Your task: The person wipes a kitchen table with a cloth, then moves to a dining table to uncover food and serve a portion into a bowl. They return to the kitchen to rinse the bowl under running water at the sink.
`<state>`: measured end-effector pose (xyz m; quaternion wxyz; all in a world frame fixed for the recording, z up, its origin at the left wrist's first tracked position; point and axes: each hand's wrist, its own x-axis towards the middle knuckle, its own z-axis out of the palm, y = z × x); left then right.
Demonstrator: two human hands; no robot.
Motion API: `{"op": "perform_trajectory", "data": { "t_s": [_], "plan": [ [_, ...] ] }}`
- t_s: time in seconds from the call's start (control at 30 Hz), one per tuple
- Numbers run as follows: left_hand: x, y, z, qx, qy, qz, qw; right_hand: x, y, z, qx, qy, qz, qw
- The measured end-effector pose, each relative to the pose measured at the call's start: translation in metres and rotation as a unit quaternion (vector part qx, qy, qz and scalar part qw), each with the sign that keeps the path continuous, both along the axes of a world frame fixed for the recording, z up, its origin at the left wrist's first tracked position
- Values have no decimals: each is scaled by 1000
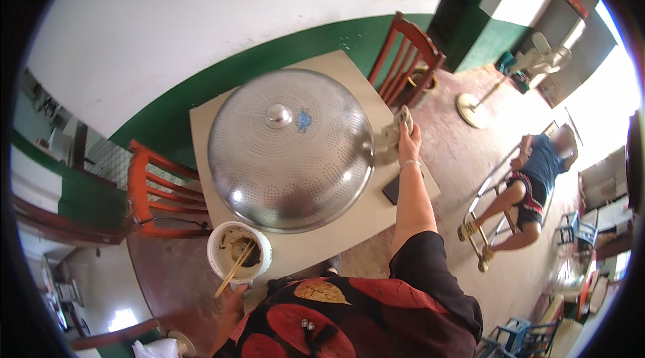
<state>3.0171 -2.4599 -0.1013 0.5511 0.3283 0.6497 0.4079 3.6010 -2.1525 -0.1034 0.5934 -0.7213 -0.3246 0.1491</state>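
Observation:
My left hand (235,299) holds a white container (216,262) by its near side, just off the table's near left corner. Dark residue coats the inside, and a pair of wooden chopsticks (235,268) leans out over the rim. My right hand (410,144) grips a crumpled greyish cloth (394,132) at the table's right edge. Between my hands, a large perforated metal dome cover (282,166) with a round knob rests on the pale table (347,68). Whatever is beneath the cover is hidden. A dark phone (391,190) lies partly behind my right forearm.
Red wooden chairs stand at the left (141,189) and far right (410,45) of the table. A green and white wall (242,15) runs behind it. On the right, a person (541,166) reclines on a lounge chair (499,191) near a pedestal fan (471,108).

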Motion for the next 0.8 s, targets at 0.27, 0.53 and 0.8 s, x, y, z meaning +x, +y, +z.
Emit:
{"op": "perform_trajectory", "data": {
  "t_s": [0.27, 0.53, 0.8],
  "plan": [
    [31, -15, -9, 3, 80, 65, 995, -24, -6, -42, -200, -133, 30, 970],
    [48, 4, 5, 10, 78, 67, 995, -139, 54, 63, -112, -219, 293, 924],
    [34, -9, -14, 37, 135, 82, 987, -260, 118, 113, -248, -392, 388, 797]
  ]
}}
